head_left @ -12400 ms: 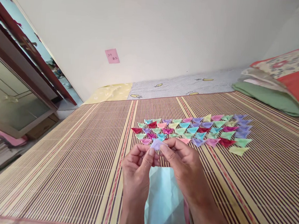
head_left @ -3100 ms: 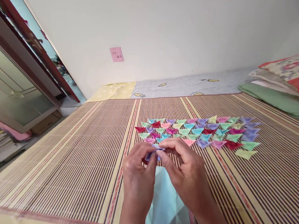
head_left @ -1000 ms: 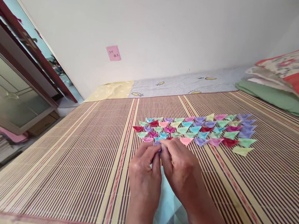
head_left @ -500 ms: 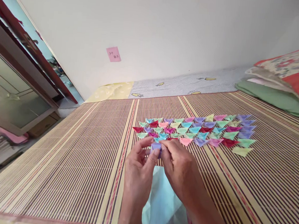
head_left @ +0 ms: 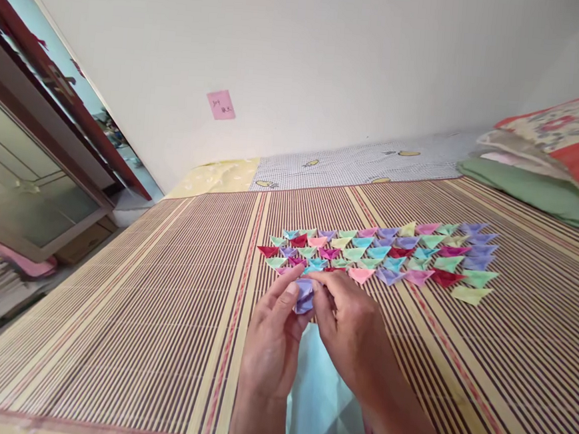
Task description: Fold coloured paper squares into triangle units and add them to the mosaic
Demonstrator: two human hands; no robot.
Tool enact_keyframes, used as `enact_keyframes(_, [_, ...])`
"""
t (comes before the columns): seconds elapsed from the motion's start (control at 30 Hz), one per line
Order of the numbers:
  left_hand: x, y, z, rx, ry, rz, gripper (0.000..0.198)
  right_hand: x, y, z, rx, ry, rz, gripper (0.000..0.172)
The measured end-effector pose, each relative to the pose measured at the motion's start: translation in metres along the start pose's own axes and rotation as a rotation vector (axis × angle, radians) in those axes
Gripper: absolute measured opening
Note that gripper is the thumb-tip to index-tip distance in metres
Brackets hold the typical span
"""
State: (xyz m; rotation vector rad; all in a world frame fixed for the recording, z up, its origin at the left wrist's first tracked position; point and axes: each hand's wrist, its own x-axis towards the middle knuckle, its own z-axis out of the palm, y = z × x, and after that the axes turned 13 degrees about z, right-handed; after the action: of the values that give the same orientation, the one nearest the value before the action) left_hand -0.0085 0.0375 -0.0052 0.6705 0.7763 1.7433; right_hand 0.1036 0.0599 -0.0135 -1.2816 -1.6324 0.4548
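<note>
Between both hands is a small folded piece of purple paper (head_left: 304,296), held up over the striped mat. My left hand (head_left: 274,333) pinches its left side with thumb and fingers. On the paper's right edge, the thumb and forefinger of my right hand (head_left: 351,322) are closed. Under my wrists lies a creased light blue sheet of paper (head_left: 323,397), partly covered by the right forearm. Just beyond the fingertips, several rows of small folded paper boats (head_left: 377,251) in many colours rest on the mat; my hands hide a few of the nearest.
A striped bamboo mat (head_left: 136,312) covers the bed surface. Folded bedding with a green piece (head_left: 537,190) lies at the far right. A pink note (head_left: 221,104) is stuck on the white wall (head_left: 332,53). At left stands a glass-panelled door (head_left: 27,176).
The purple paper has turned and its folds look more opened out. My left thumb has shifted left and up off its front, while my right hand has barely moved.
</note>
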Motion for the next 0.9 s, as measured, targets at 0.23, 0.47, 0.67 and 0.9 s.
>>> enact_keyframes(0.23, [0.005, -0.002, -0.006, 0.007, 0.058, 0.013, 0.029, 0.001, -0.002, -0.001, 0.012, -0.027, -0.081, 0.027])
enact_keyframes(0.47, [0.006, -0.007, -0.003, -0.085, 0.113, 0.005, 0.028, 0.003, -0.006, -0.004, 0.009, -0.031, -0.161, 0.024])
enact_keyframes(0.67, [0.007, -0.008, -0.003, -0.159, 0.095, -0.053, 0.040, 0.000, -0.010, -0.004, -0.046, -0.064, -0.171, 0.029])
enact_keyframes(0.9, [0.008, -0.005, -0.006, -0.153, 0.094, -0.046, 0.046, 0.001, -0.013, -0.006, -0.023, -0.025, -0.189, 0.025])
